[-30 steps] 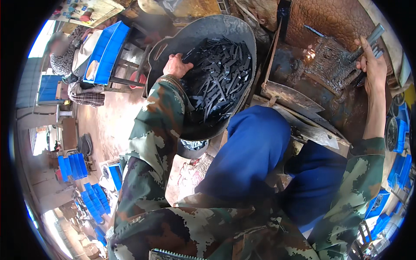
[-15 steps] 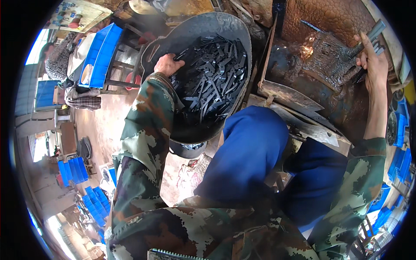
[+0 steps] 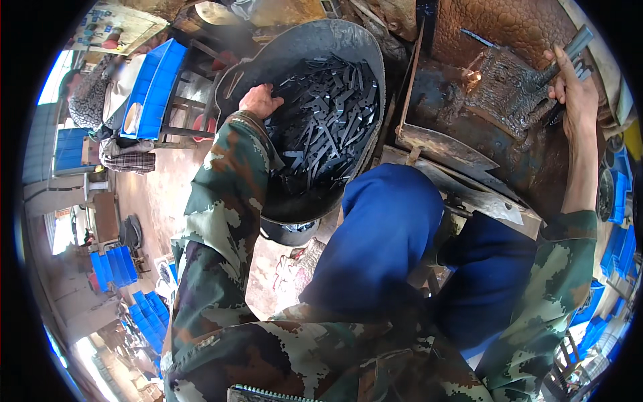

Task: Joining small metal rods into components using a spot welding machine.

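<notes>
Grey metal bar [image 3: 577, 43] within curled right fingers [image 3: 564, 67], left fingers [image 3: 266, 91] half-curled near black strips [image 3: 335, 107], left hold unclear

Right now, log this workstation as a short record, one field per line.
Left hand: the left hand reaches inside the tub, at its left side; whether it grips anything is unclear
Right hand: the right hand is at a grey metal bar, fingers against it
Container: large dark tub
Contents: loose heap of dark, narrow metal pieces
Right of tub: wet, brown-coated block
Upper left: blue bin, with another person beyond it
</notes>
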Demonstrator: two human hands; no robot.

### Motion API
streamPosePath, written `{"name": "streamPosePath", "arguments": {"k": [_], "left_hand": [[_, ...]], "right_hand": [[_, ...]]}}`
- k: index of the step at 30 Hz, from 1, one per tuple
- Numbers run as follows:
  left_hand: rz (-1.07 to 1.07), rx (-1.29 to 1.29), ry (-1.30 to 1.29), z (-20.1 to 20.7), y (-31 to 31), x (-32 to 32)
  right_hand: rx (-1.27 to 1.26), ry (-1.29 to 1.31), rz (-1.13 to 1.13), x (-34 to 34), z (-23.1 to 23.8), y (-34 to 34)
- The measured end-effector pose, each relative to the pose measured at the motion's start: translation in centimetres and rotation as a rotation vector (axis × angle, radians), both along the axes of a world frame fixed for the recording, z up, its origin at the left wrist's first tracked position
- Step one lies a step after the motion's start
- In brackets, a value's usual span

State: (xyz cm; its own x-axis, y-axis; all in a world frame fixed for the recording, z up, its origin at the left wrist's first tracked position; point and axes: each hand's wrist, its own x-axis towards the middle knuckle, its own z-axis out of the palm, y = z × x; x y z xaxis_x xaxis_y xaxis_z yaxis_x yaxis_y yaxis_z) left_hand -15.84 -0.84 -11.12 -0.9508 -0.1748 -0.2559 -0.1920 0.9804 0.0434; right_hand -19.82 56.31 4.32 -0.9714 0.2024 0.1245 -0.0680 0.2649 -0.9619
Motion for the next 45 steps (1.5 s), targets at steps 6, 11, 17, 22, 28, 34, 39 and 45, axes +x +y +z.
{"name": "streamPosePath", "arguments": {"k": [6, 11, 17, 22, 28, 34, 39, 45], "left_hand": [[-0.076, 0.055, 0.019, -1.2, -1.2, 0.4], [-0.054, 0.172, 0.137, -0.3, -3.1, 2.4], [-0.040, 0.582, 0.149, 3.2, -2.9, 6.1], [0.092, 1.252, 0.029, 4.5, 2.7, 8.1], [-0.252, 0.882, -0.036, 3.7, 9.0, 7.3], [-0.339, 0.676, 0.043, 2.8, 9.9, 6.7], [-0.295, 0.724, 0.074, 3.4, 8.6, 7.0], [-0.122, 0.791, 0.008, 4.5, 7.8, 7.7]], "right_hand": [[-0.046, 0.027, -0.029, 0.0, -0.2, -0.1], [-0.057, 0.024, -0.022, -0.2, -0.4, 0.0], [-0.060, 0.024, -0.038, 0.0, -0.2, -0.4], [-0.064, 0.041, -0.054, -0.1, -0.2, -0.4], [-0.055, 0.049, -0.026, -0.3, -0.5, 0.0], [-0.046, 0.050, -0.015, -0.5, -0.8, 0.3], [-0.036, 0.047, -0.015, -0.7, -1.1, 0.6], [-0.038, 0.039, -0.024, -0.7, -1.0, 0.5]]}}
